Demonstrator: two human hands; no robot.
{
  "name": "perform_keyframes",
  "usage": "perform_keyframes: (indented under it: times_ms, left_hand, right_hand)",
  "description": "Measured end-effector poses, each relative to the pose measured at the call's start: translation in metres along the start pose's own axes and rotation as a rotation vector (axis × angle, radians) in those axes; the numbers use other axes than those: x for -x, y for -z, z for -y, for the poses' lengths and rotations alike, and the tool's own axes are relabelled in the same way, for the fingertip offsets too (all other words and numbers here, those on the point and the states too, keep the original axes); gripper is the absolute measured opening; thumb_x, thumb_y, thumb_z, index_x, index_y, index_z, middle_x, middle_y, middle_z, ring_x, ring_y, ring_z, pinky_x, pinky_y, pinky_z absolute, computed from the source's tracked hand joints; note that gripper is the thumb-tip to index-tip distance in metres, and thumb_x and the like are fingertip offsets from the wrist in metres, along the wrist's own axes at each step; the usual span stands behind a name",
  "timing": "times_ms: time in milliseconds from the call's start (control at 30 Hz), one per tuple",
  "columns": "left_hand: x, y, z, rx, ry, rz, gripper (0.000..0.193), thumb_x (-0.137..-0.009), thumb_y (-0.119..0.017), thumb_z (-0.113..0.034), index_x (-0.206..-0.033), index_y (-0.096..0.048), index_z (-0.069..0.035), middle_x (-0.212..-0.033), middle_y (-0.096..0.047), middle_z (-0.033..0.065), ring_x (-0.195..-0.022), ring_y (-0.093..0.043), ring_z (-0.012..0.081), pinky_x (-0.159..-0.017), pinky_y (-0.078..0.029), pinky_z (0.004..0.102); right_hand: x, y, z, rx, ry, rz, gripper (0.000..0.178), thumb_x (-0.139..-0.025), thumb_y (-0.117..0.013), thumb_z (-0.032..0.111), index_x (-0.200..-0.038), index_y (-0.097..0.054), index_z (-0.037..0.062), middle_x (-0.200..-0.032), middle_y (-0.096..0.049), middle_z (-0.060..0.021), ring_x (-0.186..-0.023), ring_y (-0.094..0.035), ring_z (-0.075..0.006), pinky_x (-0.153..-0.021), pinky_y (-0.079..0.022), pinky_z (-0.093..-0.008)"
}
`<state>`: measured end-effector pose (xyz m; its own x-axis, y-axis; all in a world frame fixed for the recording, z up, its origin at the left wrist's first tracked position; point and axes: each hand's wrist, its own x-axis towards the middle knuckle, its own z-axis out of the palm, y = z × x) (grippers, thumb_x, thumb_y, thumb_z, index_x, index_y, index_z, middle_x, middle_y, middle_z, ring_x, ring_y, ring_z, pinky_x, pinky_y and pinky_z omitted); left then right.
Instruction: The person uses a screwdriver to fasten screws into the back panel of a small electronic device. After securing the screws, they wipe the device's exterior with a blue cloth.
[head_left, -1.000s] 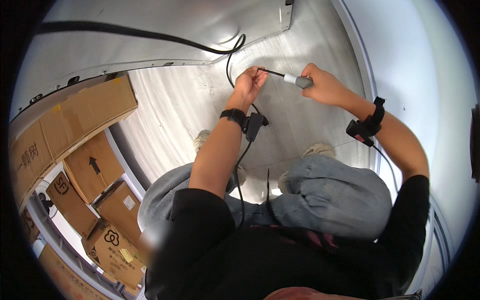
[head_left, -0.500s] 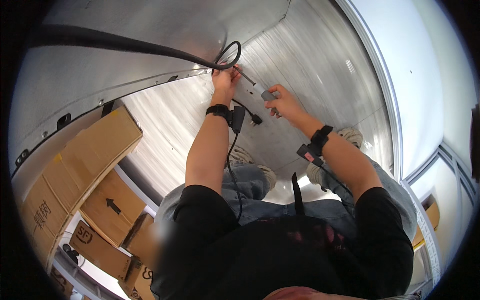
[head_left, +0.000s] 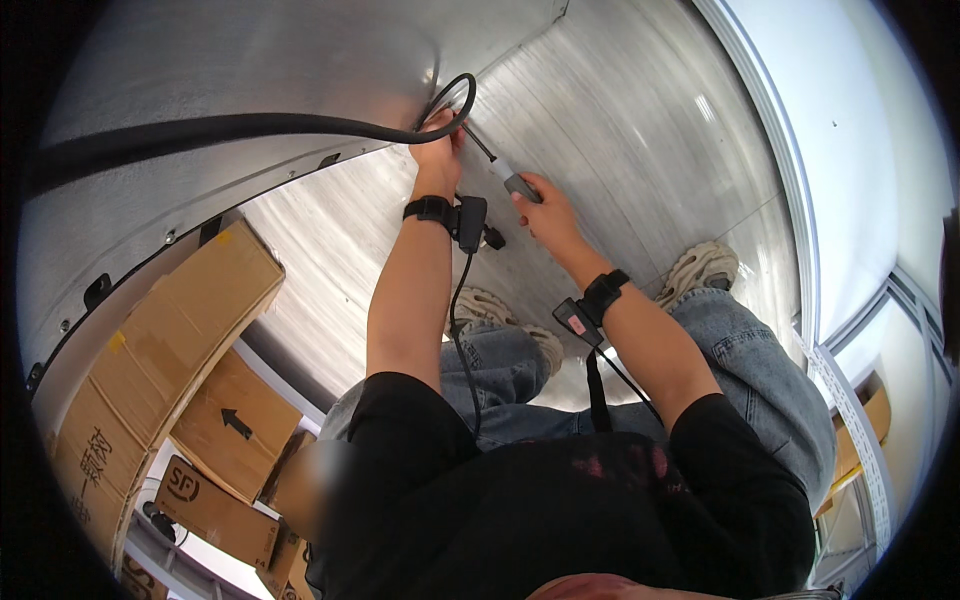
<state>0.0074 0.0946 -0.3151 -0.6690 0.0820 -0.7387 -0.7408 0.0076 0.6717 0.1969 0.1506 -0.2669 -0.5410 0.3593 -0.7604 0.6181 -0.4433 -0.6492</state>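
Observation:
My right hand (head_left: 545, 213) is closed round a grey screwdriver handle (head_left: 522, 187) with a paler front end. A thin dark metal shaft (head_left: 479, 142) runs from that front end up to the fingers of my left hand (head_left: 438, 148). The left hand is closed low against the metal panel (head_left: 290, 80), beside a loop of thick black cable (head_left: 300, 124). The cable crosses in front of its fingers, so what they pinch is partly hidden. A small black plug (head_left: 493, 238) lies on the floor beside my left wrist, half covered by the wrist device (head_left: 472, 224).
Cardboard boxes (head_left: 165, 350) stand stacked at the left, below the panel's edge. A white frame and wall (head_left: 830, 150) rise on the right. My shoes (head_left: 700, 270) rest on the grey wood-patterned floor (head_left: 640, 130). Thin cords hang from both wrist devices.
My right hand has moved up and left, bringing the screwdriver handle to the shaft's end, where a gap showed before. The left hand has shifted slightly up and left, staying by the panel.

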Motion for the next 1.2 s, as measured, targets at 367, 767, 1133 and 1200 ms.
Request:
perform_keyframes:
  times_ms: [367, 767, 1133, 1200]
  left_hand:
    - [-0.011, -0.015, 0.008, 0.078, 0.000, -0.166, 0.012, -0.089, -0.059, -0.009, -0.079, -0.065, -0.005, -0.075, -0.064, 0.0049, -0.061, -0.055, 0.0120, -0.055, -0.043, 0.0229]
    - [-0.017, -0.015, 0.013, 0.090, -0.017, -0.193, 0.010, -0.087, -0.059, -0.004, -0.080, -0.066, -0.005, -0.074, -0.065, 0.0026, -0.063, -0.058, 0.0117, -0.054, -0.044, 0.0229]
    - [-0.019, -0.015, 0.011, 0.086, -0.012, -0.216, 0.009, -0.084, -0.061, -0.003, -0.079, -0.067, -0.005, -0.071, -0.064, 0.0026, -0.058, -0.054, 0.0118, -0.052, -0.042, 0.0242]
    - [-0.017, -0.016, 0.010, 0.098, -0.002, -0.208, 0.008, -0.085, -0.061, -0.003, -0.080, -0.067, -0.006, -0.074, -0.064, 0.0024, -0.061, -0.055, 0.0117, -0.055, -0.042, 0.0243]
  right_hand:
    - [-0.013, -0.007, -0.014, -0.055, 0.058, 0.022, 0.038, -0.089, -0.059, 0.019, -0.124, -0.051, 0.0068, -0.089, -0.057, -0.0059, -0.063, -0.055, -0.0126, -0.052, -0.041, -0.0269]
    - [-0.021, -0.009, -0.010, -0.117, 0.011, 0.031, 0.040, -0.090, -0.058, 0.020, -0.126, -0.049, 0.0060, -0.087, -0.057, -0.0049, -0.063, -0.055, -0.0120, -0.049, -0.039, -0.0264]
    - [-0.018, 0.001, 0.006, -0.078, -0.049, 0.075, 0.039, -0.090, -0.057, 0.020, -0.126, -0.051, 0.0050, -0.086, -0.058, -0.0048, -0.063, -0.056, -0.0118, -0.051, -0.040, -0.0267]
    - [-0.016, 0.001, 0.009, -0.067, -0.039, 0.076, 0.039, -0.090, -0.057, 0.020, -0.125, -0.051, 0.0044, -0.086, -0.058, -0.0051, -0.063, -0.055, -0.0119, -0.051, -0.040, -0.0269]
